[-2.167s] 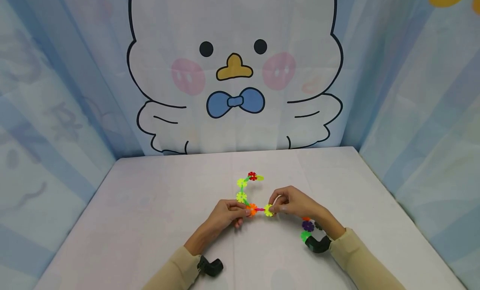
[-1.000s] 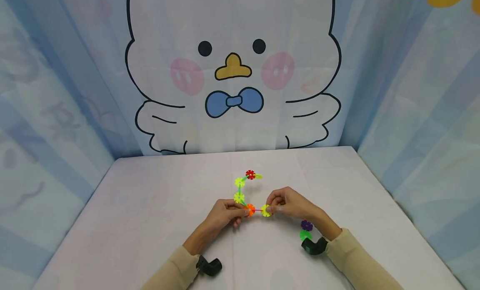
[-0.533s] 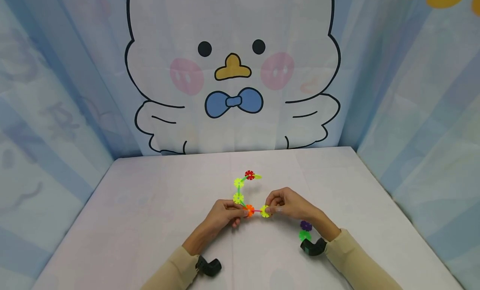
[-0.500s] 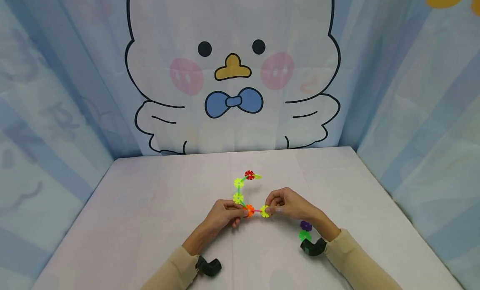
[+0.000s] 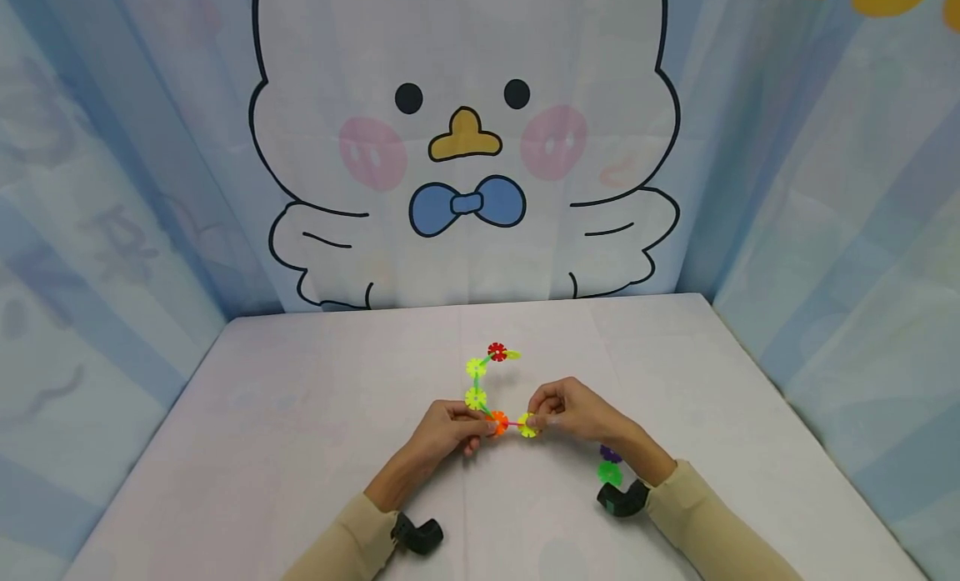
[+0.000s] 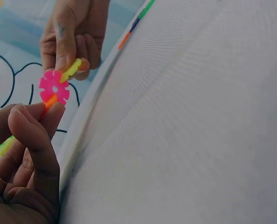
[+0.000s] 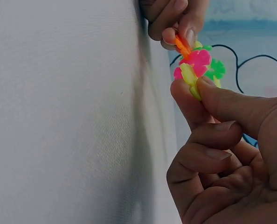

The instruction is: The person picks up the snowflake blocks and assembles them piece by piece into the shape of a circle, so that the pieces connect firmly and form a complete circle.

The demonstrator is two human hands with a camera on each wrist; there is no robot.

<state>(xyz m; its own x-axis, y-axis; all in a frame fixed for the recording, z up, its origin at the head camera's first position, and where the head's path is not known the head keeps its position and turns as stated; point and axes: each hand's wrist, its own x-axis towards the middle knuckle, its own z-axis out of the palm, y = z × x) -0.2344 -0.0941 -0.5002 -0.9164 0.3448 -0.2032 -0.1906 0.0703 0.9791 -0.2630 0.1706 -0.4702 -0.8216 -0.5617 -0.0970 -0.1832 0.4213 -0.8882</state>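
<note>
A curved chain of slotted plastic snowflake discs runs between my hands above the table. My left hand (image 5: 444,431) pinches the orange disc (image 5: 501,423) between thumb and fingers. At the chain's near right end, my right hand (image 5: 576,408) pinches a yellow disc (image 5: 524,428) by its edge. Between them sits a pink disc (image 6: 54,87), slotted into the orange one on one side and meeting the yellow one on the other in the left wrist view. Beyond the left hand the chain bends away through yellow discs (image 5: 476,398) and green ones to a red disc (image 5: 497,352).
Close to the right forearm, a purple disc (image 5: 611,453) and a green disc (image 5: 610,473) lie on the white table (image 5: 300,381), partly covered by the arm. Black wrist cameras (image 5: 417,534) are worn at both cuffs. A printed curtain (image 5: 472,256) stands behind the table.
Both hands keep their pinches, and the chain shifts slightly left in view. The right hand drifts a little left and nearer. An orange disc seen earlier by the right forearm is now hidden.
</note>
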